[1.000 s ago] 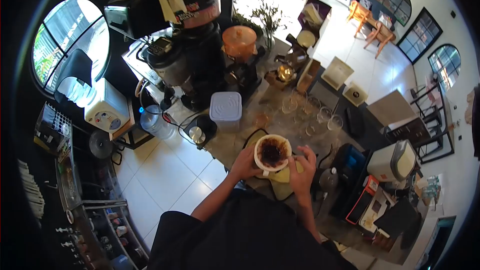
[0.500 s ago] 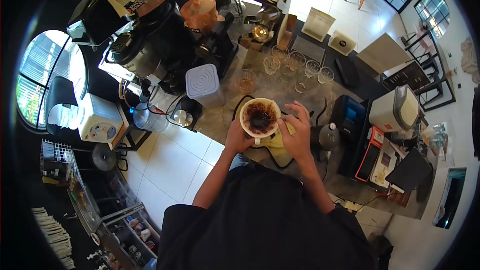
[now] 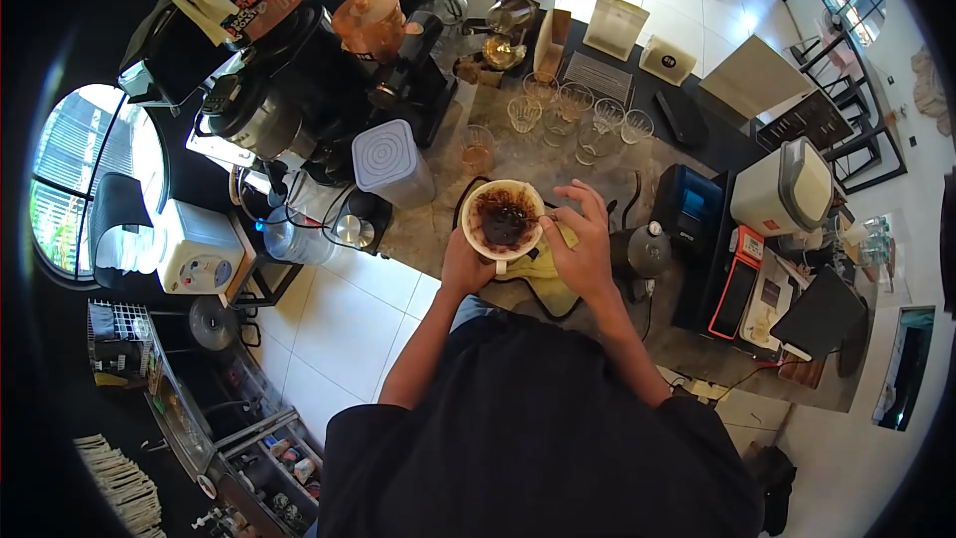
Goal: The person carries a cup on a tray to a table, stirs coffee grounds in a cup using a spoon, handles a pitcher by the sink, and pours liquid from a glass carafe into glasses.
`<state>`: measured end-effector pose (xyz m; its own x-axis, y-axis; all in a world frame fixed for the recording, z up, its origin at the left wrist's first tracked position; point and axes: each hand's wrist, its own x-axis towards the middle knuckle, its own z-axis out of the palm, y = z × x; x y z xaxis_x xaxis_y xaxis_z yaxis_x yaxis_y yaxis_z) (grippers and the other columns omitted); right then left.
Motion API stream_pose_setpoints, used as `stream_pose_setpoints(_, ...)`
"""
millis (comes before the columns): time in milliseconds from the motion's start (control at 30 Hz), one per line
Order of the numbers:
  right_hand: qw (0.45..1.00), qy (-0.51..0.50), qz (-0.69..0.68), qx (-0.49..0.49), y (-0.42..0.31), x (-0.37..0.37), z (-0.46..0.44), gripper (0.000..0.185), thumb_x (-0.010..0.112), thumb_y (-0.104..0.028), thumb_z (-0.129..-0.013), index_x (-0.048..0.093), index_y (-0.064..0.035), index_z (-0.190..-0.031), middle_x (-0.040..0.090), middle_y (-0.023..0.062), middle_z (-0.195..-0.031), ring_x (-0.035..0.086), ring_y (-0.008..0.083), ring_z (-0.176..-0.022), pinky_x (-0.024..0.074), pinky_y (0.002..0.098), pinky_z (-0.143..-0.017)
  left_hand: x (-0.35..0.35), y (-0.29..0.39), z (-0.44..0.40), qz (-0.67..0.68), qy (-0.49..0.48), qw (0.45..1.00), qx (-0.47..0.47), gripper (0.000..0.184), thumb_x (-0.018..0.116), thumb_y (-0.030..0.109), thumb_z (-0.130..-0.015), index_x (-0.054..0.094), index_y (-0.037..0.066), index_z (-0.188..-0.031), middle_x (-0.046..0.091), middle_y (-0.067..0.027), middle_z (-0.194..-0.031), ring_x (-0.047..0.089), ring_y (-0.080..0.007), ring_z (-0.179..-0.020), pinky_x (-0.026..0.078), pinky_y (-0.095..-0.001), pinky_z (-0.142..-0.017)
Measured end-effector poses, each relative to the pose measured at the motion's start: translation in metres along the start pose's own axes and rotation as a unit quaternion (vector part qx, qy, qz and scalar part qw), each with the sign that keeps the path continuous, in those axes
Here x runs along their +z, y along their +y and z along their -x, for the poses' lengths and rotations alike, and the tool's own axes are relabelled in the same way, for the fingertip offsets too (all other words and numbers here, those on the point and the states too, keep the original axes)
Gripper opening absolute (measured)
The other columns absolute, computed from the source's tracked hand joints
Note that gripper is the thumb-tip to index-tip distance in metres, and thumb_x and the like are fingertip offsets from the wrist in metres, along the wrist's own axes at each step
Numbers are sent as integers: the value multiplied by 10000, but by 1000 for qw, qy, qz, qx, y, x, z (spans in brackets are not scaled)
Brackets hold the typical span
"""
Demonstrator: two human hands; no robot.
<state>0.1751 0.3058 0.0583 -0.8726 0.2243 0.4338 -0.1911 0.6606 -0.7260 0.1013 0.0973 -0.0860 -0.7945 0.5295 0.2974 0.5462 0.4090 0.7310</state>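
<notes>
A white cup (image 3: 503, 259) with dark brown residue inside is held above the counter, its handle toward my body. My left hand (image 3: 465, 264) is wrapped round the cup's left side. At the cup's right rim, my right hand (image 3: 581, 239) has thumb and a finger close together, with the other fingers raised; whether something small is between them is too small to tell. Beneath the hands lies a yellow-green cloth (image 3: 548, 277) on a dark-edged mat. A glass with a little brown liquid (image 3: 477, 155) stands just beyond the cup.
Several clear glasses (image 3: 597, 130) stand farther back on the counter (image 3: 448, 229). A lidded container (image 3: 393, 164) and grinders (image 3: 373, 30) are to the left. On the right are a grey kettle-like vessel (image 3: 640, 251), a black printer (image 3: 687, 204) and a white bin (image 3: 782, 189).
The camera view has shifted, and the counter items appear lower and farther left. The cup remains in my left hand, and my right fingers stay at its rim.
</notes>
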Motion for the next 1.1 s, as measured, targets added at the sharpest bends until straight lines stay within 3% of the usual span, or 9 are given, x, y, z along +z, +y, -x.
stream_pose_setpoints(367, 1000, -21, -15, -9, 2, 1, -2, 115, 763, -67, -873, 720, 30, -917, 663, 146, -1269, 520, 392, -1366, 412, 495, -1107, -1, 3, -2, -37, -4, 999, 25, 622, 851, 402, -759, 696, 45, -1245, 661, -176, -1326, 573, -409, -1252, 439, -507, -1080)
stream_pose_setpoints(433, 999, -29, -38, 0, 4, 2, -3, 113, 762, -65, -872, 716, 31, -912, 664, 147, -1269, 521, 392, -1365, 413, 496, -1106, -2, 3, 3, -38, -16, 999, -21, 528, 819, 437, -849, 728, 150, -1283, 687, -98, -1352, 570, -329, -1327, 397, -470, -1155)
stream_pose_setpoints(633, 1000, -14, -10, -7, 5, 1, -5, 109, 765, -59, -866, 714, 28, -907, 666, 144, -1270, 526, 391, -1365, 419, 494, -1102, 3, -8, 5, -69, -40, 997, -8, 510, 806, 425, -859, 729, 155, -1285, 679, -105, -1364, 570, -324, -1328, 393, -467, -1160)
stream_pose_setpoints(733, 998, -34, -52, -16, 6, 1, -6, 104, 767, -59, -864, 722, 23, -910, 667, 143, -1268, 528, 387, -1363, 422, 489, -1101, -2, 6, 1, -18, -15, 999, -30, 556, 814, 407, -850, 702, 130, -1319, 662, -115, -1388, 566, -327, -1333, 390, -466, -1165)
stream_pose_setpoints(867, 999, -29, -31, -27, 5, 1, -6, 103, 768, -60, -864, 726, 22, -910, 669, 137, -1260, 530, 381, -1361, 425, 483, -1098, -4, 3, 3, -59, -40, 997, 5, 614, 832, 386, -834, 669, 98, -1351, 650, -123, -1402, 563, -330, -1337, 396, -463, -1163)
stream_pose_setpoints(1100, 999, -22, -27, -16, 8, 5, -8, 103, 769, -50, -860, 719, 29, -904, 676, 133, -1254, 539, 378, -1352, 431, 481, -1093, -6, 10, 1, -6, -31, 997, -67, 683, 870, 362, -782, 647, 69, -1356, 663, -120, -1379, 578, -321, -1324, 416, -437, -1150)
